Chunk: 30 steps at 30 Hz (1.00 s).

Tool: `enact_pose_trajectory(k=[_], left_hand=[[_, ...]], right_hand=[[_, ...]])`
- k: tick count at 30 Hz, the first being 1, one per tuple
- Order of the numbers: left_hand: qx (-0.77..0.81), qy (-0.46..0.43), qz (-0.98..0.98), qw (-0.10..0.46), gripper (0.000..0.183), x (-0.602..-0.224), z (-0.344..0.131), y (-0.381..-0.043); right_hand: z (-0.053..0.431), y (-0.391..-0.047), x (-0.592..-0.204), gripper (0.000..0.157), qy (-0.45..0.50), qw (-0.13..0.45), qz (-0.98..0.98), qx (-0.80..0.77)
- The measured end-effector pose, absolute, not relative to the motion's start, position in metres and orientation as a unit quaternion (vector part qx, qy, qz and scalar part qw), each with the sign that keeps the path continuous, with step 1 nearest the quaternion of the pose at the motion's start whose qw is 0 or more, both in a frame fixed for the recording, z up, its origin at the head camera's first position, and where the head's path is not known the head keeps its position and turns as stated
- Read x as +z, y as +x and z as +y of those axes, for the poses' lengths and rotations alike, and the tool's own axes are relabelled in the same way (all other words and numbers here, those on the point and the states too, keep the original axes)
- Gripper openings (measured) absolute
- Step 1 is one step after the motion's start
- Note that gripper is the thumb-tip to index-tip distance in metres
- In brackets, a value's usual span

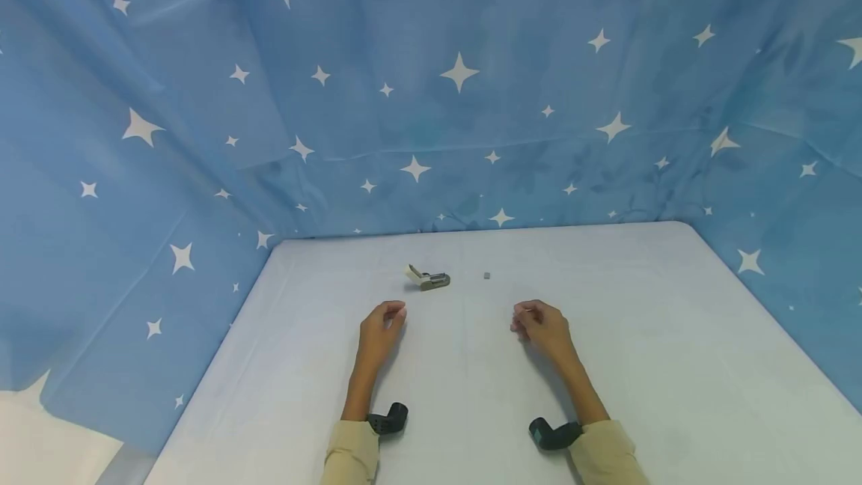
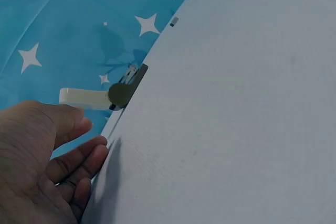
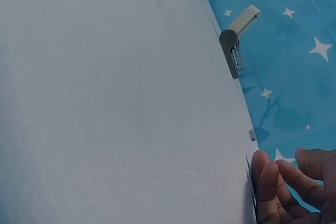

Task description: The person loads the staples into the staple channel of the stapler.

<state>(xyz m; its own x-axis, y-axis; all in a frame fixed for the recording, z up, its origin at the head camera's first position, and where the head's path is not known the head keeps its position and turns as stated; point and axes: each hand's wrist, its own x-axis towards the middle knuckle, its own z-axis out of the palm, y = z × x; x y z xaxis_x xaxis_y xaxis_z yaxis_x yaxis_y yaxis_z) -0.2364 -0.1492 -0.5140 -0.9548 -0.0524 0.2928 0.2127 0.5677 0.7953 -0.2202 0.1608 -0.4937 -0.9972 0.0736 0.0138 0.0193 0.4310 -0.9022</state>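
A small stapler lies on the white table with its cream top swung up and back from the grey-green base. To its right sits a tiny grey block, which looks like a short strip of staples. My left hand rests just in front of the stapler, fingers loosely curled and holding nothing. Closer to the grey block is my right hand, its fingers loosely bent with nothing between them. Neither hand touches the stapler or the block.
The table has a white covering and rounded back corners. A blue curtain with white stars hangs behind it and along both sides. Each wrist wears a black camera, the left one and the right one, above beige sleeves.
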Motion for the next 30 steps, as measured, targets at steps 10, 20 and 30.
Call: enact_pose_trajectory(k=[10,20,30], left_hand=[[-0.477,-0.034,-0.867,0.138,0.019,-0.522,-0.151,-0.249],[-0.447,-0.008,-0.879,0.165,0.027,-0.521,-0.139,-0.273],[-0.413,0.017,-0.896,0.165,0.045,-0.518,-0.129,-0.293]], right_hand=[[0.165,-0.224,-0.504,0.030,-0.035,0.001,-0.811,0.583],[0.163,-0.224,-0.510,0.027,-0.030,0.022,-0.809,0.586],[0.161,-0.224,-0.511,0.025,-0.036,0.030,-0.817,0.575]])
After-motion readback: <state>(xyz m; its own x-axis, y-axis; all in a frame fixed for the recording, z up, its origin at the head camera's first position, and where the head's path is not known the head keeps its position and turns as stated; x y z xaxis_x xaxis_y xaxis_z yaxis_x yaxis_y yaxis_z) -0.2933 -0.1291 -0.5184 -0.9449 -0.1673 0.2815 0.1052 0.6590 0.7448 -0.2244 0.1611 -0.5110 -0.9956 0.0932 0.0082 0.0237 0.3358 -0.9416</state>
